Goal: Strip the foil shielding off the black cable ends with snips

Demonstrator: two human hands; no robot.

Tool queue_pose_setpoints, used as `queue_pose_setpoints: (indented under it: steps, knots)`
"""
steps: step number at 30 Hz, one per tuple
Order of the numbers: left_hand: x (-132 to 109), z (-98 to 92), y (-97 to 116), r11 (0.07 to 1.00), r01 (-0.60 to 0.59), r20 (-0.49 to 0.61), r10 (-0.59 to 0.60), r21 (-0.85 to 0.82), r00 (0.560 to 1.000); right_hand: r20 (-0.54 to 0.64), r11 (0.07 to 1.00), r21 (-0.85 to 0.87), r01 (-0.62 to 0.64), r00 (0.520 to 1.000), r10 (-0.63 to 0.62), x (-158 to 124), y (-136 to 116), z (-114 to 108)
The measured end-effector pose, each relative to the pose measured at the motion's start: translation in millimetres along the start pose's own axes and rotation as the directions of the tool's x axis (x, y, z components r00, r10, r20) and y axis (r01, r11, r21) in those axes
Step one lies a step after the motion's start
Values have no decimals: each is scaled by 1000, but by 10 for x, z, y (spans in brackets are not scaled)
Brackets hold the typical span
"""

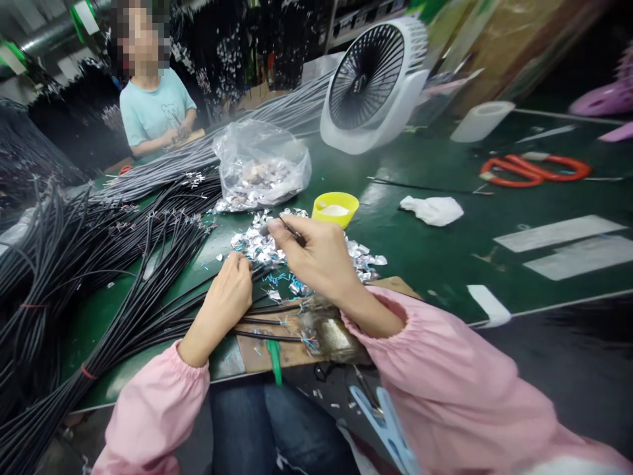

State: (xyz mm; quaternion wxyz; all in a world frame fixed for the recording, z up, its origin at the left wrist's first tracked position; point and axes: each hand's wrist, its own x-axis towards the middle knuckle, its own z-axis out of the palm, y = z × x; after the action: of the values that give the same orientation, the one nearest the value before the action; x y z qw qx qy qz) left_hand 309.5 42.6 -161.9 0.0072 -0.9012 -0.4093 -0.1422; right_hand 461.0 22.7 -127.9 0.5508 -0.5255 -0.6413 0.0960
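Note:
My left hand (pixel 228 289) is closed at the near edge of the table, its fingers curled round a black cable (pixel 260 270) whose end pokes out to the right. Higher and to the right, my right hand (pixel 319 254) pinches a slim dark tool (pixel 293 231); its exact kind is not clear. Below the hands, several black cables with stripped, coloured wire ends (pixel 309 340) lie on a wooden board (pixel 252 353). Foil scraps (pixel 254 244) and blue wire bits (pixel 281 282) are heaped behind and between the hands.
Bundles of black cable (pixel 163 284) cover the left side. Behind the scraps stand a clear plastic bag (pixel 262 165), a yellow cup (pixel 321 212) and a white fan (pixel 376 82). Red-handled scissors (pixel 537 168) lie at right. A person (pixel 155 109) works across the table.

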Motion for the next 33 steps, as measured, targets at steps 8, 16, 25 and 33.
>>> queue_pose_setpoints:
  steps: [8, 16, 25, 33]
  knots:
    - [28, -384, -57, 741, 167, -209, -386, -650, 899, 8, 994, 105, 32, 999, -33, -28, 21, 56]
    - [-51, -481, 33, 827, 42, -430, -335, -561, 838, 184, 954, 285, -96, 982, 44, -57, -75, 69]
    - [-124, -270, 195, 936, 45, -571, -250, -348, 781, 76, 881, -119, 457, 889, -451, -217, -66, 108]
    - [-121, -338, 115, 702, 31, -459, -496, -711, 737, 32, 982, 108, 152, 987, -156, -140, -88, 79]
